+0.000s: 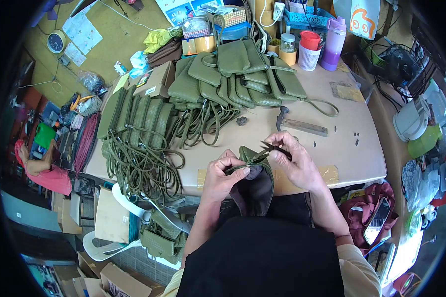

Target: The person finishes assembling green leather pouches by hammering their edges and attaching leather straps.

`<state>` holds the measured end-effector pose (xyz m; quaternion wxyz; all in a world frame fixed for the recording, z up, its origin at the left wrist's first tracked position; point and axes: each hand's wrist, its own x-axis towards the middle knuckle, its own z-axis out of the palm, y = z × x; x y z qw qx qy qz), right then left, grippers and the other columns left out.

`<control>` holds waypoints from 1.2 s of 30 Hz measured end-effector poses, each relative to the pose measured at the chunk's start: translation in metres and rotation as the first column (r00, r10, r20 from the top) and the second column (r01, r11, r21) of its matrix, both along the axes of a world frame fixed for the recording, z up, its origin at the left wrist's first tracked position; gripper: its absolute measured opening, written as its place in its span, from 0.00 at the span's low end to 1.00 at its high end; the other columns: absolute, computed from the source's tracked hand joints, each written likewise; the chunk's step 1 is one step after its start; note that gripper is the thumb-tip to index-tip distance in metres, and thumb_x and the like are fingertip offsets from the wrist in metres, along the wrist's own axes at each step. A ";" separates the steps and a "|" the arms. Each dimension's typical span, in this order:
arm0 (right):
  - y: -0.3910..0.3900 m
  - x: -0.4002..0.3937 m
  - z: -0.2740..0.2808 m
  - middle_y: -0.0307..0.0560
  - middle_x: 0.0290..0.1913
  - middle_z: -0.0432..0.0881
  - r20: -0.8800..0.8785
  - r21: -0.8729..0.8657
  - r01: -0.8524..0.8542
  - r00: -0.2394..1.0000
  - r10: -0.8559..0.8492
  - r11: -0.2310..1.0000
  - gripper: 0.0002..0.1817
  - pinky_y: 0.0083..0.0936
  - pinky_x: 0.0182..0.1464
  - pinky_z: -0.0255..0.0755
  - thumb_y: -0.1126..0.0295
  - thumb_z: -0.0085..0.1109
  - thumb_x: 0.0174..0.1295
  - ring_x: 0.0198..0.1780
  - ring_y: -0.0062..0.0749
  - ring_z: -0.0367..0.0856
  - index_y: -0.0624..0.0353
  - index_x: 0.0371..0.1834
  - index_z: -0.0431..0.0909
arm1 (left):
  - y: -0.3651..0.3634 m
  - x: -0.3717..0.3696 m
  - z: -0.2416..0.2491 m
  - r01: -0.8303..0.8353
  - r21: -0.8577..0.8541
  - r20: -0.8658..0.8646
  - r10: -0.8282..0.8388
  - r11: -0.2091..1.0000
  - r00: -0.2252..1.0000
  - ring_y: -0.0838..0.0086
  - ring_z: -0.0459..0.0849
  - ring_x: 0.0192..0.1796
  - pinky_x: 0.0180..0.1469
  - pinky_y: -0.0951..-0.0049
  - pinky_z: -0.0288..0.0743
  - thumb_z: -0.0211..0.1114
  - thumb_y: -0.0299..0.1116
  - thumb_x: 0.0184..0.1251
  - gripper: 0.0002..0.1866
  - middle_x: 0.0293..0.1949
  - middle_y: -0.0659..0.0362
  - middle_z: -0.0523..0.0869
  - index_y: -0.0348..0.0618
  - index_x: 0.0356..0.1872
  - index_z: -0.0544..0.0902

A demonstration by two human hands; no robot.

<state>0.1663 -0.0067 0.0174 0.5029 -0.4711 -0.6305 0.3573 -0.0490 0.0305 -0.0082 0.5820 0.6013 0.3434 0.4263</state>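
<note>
My left hand (221, 177) pinches the top edge of an olive green pouch (253, 192), which hangs with its dark lining showing toward me. In my right hand (298, 164) is a small pair of dark thread snips (270, 147). Their pointed blades reach left, right at the pouch's upper rim. The fingers of both hands are curled, and the two hands are close together at the table's near edge. Just beyond them lies a hammer (302, 127) with a wooden handle, beside a small dark lump (241, 121).
Several finished-looking green pouches (233, 74) are heaped at the back of the table (352, 143), with tangled green straps (143, 171) at left. A purple bottle (333, 43) and red cup (309, 40) stand behind. Another person (47, 171) is at far left. A phone (377, 220) rests on maroon cloth.
</note>
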 end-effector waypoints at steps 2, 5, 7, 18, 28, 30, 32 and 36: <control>-0.007 -0.004 0.010 0.48 0.43 0.73 0.042 0.024 -0.002 0.999 0.001 1.000 0.17 0.30 0.50 0.73 0.65 0.61 0.66 0.45 0.35 0.78 0.64 0.51 0.71 | 0.000 0.000 0.001 0.007 -0.042 0.062 -0.005 0.999 0.998 0.79 0.74 0.34 0.40 0.78 0.68 0.73 0.24 0.54 0.07 0.29 0.61 0.79 0.32 0.34 0.87; -0.013 -0.012 0.019 0.51 0.44 0.76 0.092 0.051 0.030 0.995 -0.035 0.998 0.17 0.36 0.50 0.75 0.66 0.62 0.63 0.48 0.45 0.81 0.61 0.52 0.73 | 0.001 -0.001 0.001 -0.021 0.051 0.026 0.020 0.998 0.999 0.78 0.74 0.34 0.40 0.78 0.67 0.73 0.23 0.54 0.07 0.29 0.61 0.78 0.33 0.34 0.87; -0.013 -0.013 0.017 0.50 0.42 0.76 0.152 0.034 0.028 0.988 -0.033 0.999 0.15 0.37 0.46 0.76 0.67 0.64 0.62 0.44 0.45 0.82 0.60 0.49 0.75 | -0.001 0.000 0.005 -0.097 0.256 -0.128 0.133 0.962 0.983 0.77 0.74 0.33 0.38 0.77 0.68 0.73 0.23 0.52 0.08 0.29 0.60 0.77 0.34 0.33 0.86; -0.022 -0.019 0.036 0.47 0.35 0.76 0.437 0.133 0.100 0.887 -0.149 0.986 0.10 0.36 0.37 0.75 0.69 0.67 0.57 0.34 0.44 0.82 0.60 0.38 0.80 | -0.026 0.017 0.033 -0.182 0.642 -0.248 0.427 0.745 0.870 0.70 0.77 0.30 0.32 0.73 0.69 0.72 0.20 0.44 0.08 0.28 0.57 0.77 0.35 0.29 0.84; -0.005 -0.015 0.014 0.50 0.32 0.79 0.124 0.047 0.036 0.991 -0.041 0.998 0.12 0.32 0.41 0.74 0.69 0.69 0.55 0.36 0.41 0.81 0.66 0.37 0.81 | 0.000 -0.011 0.017 0.048 -0.105 0.027 -0.046 0.993 0.999 0.84 0.71 0.31 0.34 0.79 0.65 0.68 0.33 0.65 0.11 0.27 0.68 0.76 0.36 0.27 0.83; 0.004 -0.014 0.001 0.46 0.30 0.80 0.019 -0.010 -0.007 1.000 0.007 1.000 0.12 0.28 0.42 0.73 0.68 0.70 0.55 0.35 0.30 0.80 0.68 0.34 0.82 | 0.006 -0.013 0.006 0.137 -0.199 0.161 -0.105 0.970 0.981 0.84 0.72 0.31 0.34 0.81 0.66 0.68 0.34 0.65 0.11 0.29 0.67 0.77 0.35 0.29 0.83; 0.006 -0.010 -0.008 0.42 0.29 0.80 -0.082 -0.134 -0.053 0.996 0.042 0.990 0.11 0.25 0.40 0.70 0.68 0.70 0.56 0.33 0.26 0.77 0.67 0.33 0.82 | 0.007 -0.014 0.003 0.231 -0.276 0.298 -0.146 0.933 0.943 0.83 0.74 0.31 0.35 0.83 0.66 0.69 0.35 0.64 0.11 0.32 0.65 0.78 0.34 0.31 0.84; 0.009 -0.011 -0.018 0.35 0.26 0.79 -0.373 -0.276 -0.207 0.923 0.094 0.939 0.12 0.20 0.37 0.65 0.66 0.69 0.58 0.31 0.18 0.72 0.64 0.30 0.81 | 0.004 -0.017 0.003 0.302 -0.446 0.346 -0.148 0.843 0.926 0.81 0.77 0.36 0.41 0.80 0.70 0.67 0.35 0.65 0.12 0.37 0.63 0.79 0.33 0.34 0.84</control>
